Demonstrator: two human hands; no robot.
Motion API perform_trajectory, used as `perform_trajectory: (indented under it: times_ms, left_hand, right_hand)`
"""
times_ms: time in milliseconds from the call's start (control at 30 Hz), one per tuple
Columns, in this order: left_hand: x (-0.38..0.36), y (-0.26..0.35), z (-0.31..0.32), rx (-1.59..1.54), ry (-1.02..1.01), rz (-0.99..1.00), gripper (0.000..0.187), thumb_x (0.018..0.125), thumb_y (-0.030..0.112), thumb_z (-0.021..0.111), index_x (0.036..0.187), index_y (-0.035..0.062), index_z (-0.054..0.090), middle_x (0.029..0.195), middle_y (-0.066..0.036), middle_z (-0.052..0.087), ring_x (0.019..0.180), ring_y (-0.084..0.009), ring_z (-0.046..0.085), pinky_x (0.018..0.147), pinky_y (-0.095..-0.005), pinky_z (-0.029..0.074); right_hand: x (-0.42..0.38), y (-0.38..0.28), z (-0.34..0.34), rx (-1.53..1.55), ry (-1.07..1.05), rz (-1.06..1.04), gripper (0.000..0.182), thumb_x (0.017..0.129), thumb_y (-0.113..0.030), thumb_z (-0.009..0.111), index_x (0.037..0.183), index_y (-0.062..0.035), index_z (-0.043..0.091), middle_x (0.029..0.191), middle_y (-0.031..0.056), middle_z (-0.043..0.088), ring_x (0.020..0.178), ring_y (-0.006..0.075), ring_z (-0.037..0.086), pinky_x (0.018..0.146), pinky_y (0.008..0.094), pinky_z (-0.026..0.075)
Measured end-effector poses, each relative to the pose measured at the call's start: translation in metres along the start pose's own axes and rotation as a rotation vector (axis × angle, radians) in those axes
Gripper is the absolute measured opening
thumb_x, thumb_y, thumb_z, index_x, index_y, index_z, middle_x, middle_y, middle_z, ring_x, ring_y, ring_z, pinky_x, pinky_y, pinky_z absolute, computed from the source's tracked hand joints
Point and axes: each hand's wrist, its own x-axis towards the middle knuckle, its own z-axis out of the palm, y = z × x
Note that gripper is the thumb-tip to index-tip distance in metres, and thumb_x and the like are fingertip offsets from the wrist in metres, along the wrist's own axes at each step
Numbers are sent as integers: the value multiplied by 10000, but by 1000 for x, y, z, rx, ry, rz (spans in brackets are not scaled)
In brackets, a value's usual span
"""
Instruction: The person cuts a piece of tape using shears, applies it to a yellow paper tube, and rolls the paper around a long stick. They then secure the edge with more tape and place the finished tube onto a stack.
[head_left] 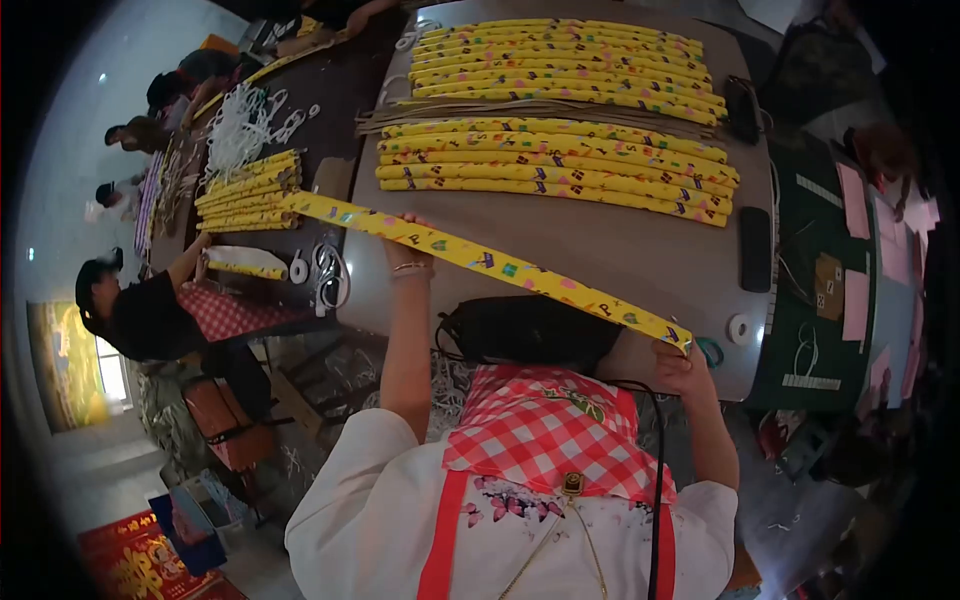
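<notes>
A long, flat yellow printed strip (500,268) slants across the front of the grey table (350,290), from upper left to lower right. My left hand (408,245) is closed on it left of its middle, with the fingers partly hidden behind the strip. At the strip's right end, my right hand (677,365) pinches the tip. Beyond the strip lie two groups of yellow printed rolls, a nearer one (550,165) and a farther one (560,60), with thin brown strips (380,120) between them.
A white tape roll (739,328) and a dark phone-like object (755,248) lie at the right. A black bag (530,328) is at the front edge. At left, a co-worker (150,310) sits beside more yellow rolls (250,195) and white string (240,125).
</notes>
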Motion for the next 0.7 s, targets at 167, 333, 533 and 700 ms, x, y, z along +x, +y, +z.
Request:
perform_trajectory:
  times_ms: [167,333,533,700]
  left_hand:
    - [-25,-24,44,196,593,-112,652,865,627,403,1330,170,391,1279,-80,472,1157,-266,468,936,-471,399]
    - [-33,-39,33,107,488,-201,734,841,672,397,1384,184,325,1363,-49,414,1241,-260,404,976,-505,344]
    - [-33,-41,19,86,363,-175,657,862,612,429,1345,171,369,1364,-73,400,1227,-289,414,1007,-525,346]
    - [-25,-48,16,55,453,-272,667,856,646,378,1340,187,371,1371,-55,397,1234,-270,411,1007,-528,335]
  right_hand:
    - [-5,-52,5,-695,171,-255,427,921,-349,449,1159,2,502,632,53,516,384,103,420,317,193,339]
    - [0,-61,36,-820,238,-355,504,932,-296,416,1334,3,364,644,89,551,370,101,431,323,178,368]
    - [-5,-74,15,-229,180,-71,453,936,-307,390,1162,81,450,600,34,495,353,64,414,328,181,287]
    - [-3,-57,26,-186,218,-161,450,919,-359,413,1060,61,490,636,3,484,393,54,403,376,196,325]
